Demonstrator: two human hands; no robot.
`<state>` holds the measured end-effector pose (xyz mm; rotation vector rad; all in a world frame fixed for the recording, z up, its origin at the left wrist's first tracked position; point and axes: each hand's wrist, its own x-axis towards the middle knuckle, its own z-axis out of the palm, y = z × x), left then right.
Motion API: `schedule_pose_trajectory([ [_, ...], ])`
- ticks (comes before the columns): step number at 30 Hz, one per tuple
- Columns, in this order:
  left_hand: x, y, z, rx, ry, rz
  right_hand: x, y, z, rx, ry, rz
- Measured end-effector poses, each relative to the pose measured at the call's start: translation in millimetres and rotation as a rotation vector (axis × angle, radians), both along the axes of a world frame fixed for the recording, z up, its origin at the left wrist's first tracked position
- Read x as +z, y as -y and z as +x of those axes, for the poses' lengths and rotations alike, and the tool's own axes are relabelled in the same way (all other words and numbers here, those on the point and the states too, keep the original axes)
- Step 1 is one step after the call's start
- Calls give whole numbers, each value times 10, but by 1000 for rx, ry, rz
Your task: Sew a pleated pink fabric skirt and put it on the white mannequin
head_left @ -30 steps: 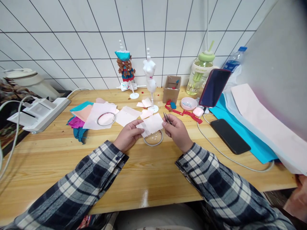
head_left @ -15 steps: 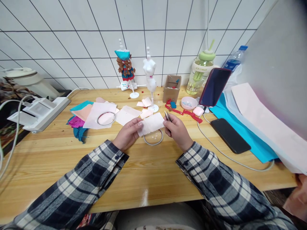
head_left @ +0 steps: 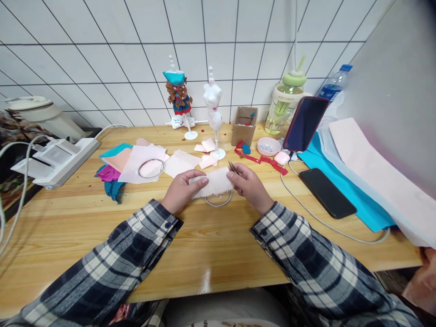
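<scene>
A small piece of pale pink paper (head_left: 218,180) with a notched lower edge is stretched between my two hands. My left hand (head_left: 180,190) pinches its left end, thumb on top. My right hand (head_left: 252,187) grips the right end and also holds a small pointed metal tool (head_left: 233,167), which looks like scissors, its tips sticking up past the fingers. Most of that tool is hidden in the palm. Just below the paper a grey ring (head_left: 218,205) lies on the table, partly covered from view.
Behind my hands stand a bare white mannequin (head_left: 214,102) and a dressed mannequin (head_left: 177,91). A cardboard box (head_left: 244,134), a pink bowl (head_left: 268,152) and red scraps (head_left: 274,164) lie to the right, near a dark phone (head_left: 327,192). Coloured sheets (head_left: 117,160) and another ring (head_left: 139,170) are left.
The paper has tilted and shifted slightly down and left, covering more of the ring. My left thumb has moved further over it, and the tool's tips have turned leftward.
</scene>
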<state>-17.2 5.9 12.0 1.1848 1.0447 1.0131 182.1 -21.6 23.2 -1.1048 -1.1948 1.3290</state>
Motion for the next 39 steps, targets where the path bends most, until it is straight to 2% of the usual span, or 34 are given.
schedule_pose_trajectory([
  [4, 9, 22, 2, -65, -88, 32, -58, 2, -26, 20, 38, 0],
  [9, 13, 17, 2, -76, -45, -16, -143, -44, -18, -49, 9, 0],
  [14, 7, -1, -8, -53, 57, -95, -78, -52, 17, -60, -97, -43],
  [26, 20, -9, -2, -11, 119, -97, -39, -95, 117, -128, -493, -225],
  [39, 64, -56, -70, -59, 262, -107, -16, -171, 226, -130, -690, -295],
])
